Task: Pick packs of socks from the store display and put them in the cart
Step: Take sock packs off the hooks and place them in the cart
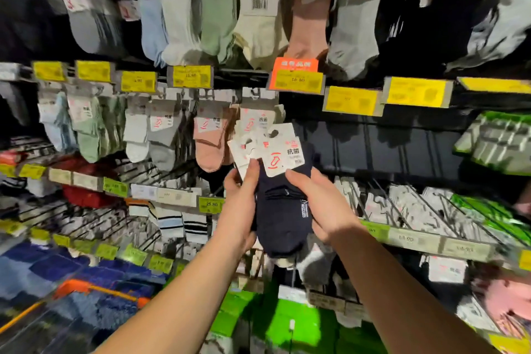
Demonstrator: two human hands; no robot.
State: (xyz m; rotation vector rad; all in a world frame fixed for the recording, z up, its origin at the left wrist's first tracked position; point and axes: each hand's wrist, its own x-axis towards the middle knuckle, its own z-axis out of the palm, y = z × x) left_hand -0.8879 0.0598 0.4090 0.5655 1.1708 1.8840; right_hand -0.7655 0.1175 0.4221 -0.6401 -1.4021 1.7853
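Nearest the camera, two bare forearms reach up and forward to a bundle of navy sock packs (283, 210) held in front of the display. The left hand (240, 198) holds the bundle's left side, its thumb pressed up against the white card headers (267, 149) and its fingers hidden behind the fabric. The right hand (321, 204) cups the right side, its fingers curled round the edge of the socks and its thumb lying along the lower edge of the front card. Both hands are therefore clamped on the packs, which hang clear of the pegs, with several cards fanned out at the top. The socks look light, soft and floppy, so the toes will sag and swing. The cards are the only stiff part, thin enough to bend or tear at the hanger holes. The surest hold is probably a pinch across fabric and cards together just below the headers, which would keep the loose packs from sliding apart. At the lower left corner an orange-trimmed edge (97, 292) may belong to the cart, though blur makes that uncertain. Just behind the hands hang pink socks (208, 149) and grey socks (163, 141). Above them runs a rail of yellow price tags (191, 76), and further up a row of pastel ankle socks (215, 14).
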